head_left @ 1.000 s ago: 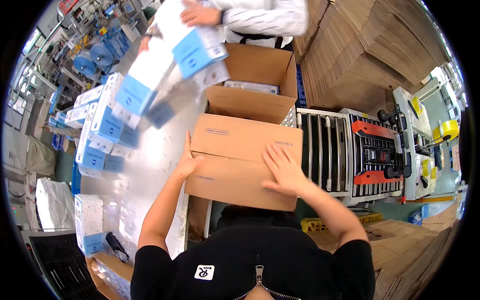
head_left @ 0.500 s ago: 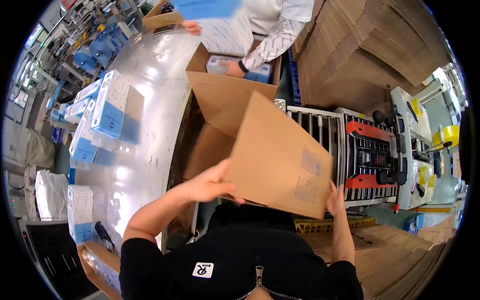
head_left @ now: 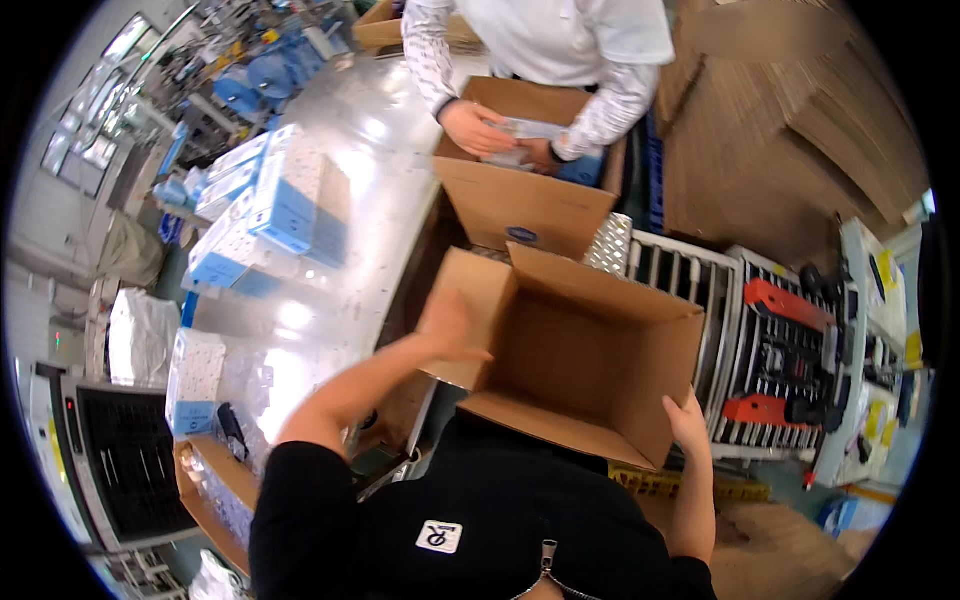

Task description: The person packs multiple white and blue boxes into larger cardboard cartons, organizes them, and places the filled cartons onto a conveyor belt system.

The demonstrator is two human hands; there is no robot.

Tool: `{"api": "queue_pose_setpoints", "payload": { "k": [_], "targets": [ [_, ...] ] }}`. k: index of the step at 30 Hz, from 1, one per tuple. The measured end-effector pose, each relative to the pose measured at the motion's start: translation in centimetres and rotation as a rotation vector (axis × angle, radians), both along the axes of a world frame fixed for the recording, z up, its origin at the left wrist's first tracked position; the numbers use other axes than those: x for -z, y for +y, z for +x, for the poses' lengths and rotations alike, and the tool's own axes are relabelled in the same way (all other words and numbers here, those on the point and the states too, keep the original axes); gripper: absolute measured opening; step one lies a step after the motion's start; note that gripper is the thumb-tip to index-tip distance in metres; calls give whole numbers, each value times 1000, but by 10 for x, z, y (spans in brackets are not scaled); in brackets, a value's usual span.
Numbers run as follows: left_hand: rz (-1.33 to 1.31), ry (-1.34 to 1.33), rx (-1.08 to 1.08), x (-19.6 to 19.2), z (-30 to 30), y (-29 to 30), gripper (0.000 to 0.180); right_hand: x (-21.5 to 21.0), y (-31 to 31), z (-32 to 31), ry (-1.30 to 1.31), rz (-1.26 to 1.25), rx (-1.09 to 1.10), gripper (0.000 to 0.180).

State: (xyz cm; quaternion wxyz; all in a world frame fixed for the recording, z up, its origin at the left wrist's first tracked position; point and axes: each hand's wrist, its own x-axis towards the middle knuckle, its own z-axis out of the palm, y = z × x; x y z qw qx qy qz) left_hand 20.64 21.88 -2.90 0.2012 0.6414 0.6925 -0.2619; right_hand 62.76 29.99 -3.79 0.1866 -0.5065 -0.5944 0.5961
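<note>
An empty cardboard box (head_left: 570, 350) stands tilted in front of my body, its open inside turned up toward me. Against its left flap (head_left: 468, 290) lies my left hand (head_left: 450, 328), somewhat blurred, with the fingers stretched out and the thumb apart. My right hand (head_left: 688, 425) grips the box's right wall near the lower corner, the thumb outside; its other fingers are mostly hidden. Just beyond, a second open carton (head_left: 525, 205) touches or nearly touches my box. A co-worker's two hands (head_left: 485, 130) are inside that carton, over blue and white packages.
On the left runs a shiny metal table (head_left: 345, 310) with several blue and white boxes (head_left: 285, 200). A roller conveyor (head_left: 680, 275) leads right to a machine with red guides (head_left: 785, 300). Flat cardboard stacks (head_left: 760, 150) rise at the far right. A carton of clear plastic (head_left: 215, 490) sits lower left.
The box has turned so that its open inside, not its outer side, faces me. My left hand has moved onto its flap. The co-worker's blue and white sheet is gone from above the carton.
</note>
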Motion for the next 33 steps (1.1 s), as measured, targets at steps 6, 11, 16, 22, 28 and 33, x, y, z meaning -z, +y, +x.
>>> {"api": "queue_pose_setpoints", "payload": {
  "k": [6,11,16,22,28,33],
  "targets": [
    [90,-708,-651,156,8,-23,35,-11,20,-30,18,-139,45,44],
    [491,-765,-458,41,-111,-50,38,18,11,-137,-50,11,-99,53],
    [1252,-261,-461,-46,-341,-128,55,4,-5,-168,125,-230,-112,60],
    [651,256,-630,-63,-510,-191,104,-29,5,-185,-192,492,159,51],
    [716,64,-398,-50,-504,-174,98,-85,-27,-397,-405,869,-438,51],
    [683,-444,-93,-60,-400,-108,80,-104,-62,-554,-272,1274,-904,79]
  ]
}}
